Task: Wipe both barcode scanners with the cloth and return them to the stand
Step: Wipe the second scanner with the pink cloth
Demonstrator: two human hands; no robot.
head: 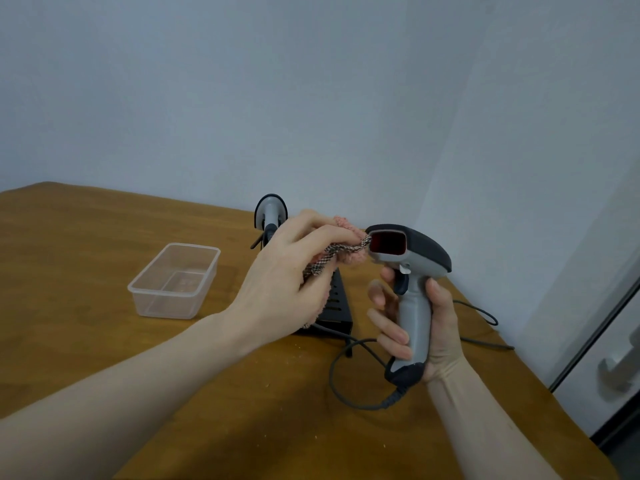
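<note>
Head view: the right hand [412, 320] wraps its fingers around the handle of a grey barcode scanner [410, 271], holding it upright above the table's [104, 341] right edge. The left hand [287, 275] pinches a bunched pink cloth [346, 252] against the scanner's red window. The second scanner [270, 213] sits in the black stand [337, 306] behind.

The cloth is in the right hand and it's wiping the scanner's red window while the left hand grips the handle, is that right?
Not quite: the hands are swapped. In the head view the left hand holds the cloth at the red window of the scanner, and the right hand grips its handle.
</note>
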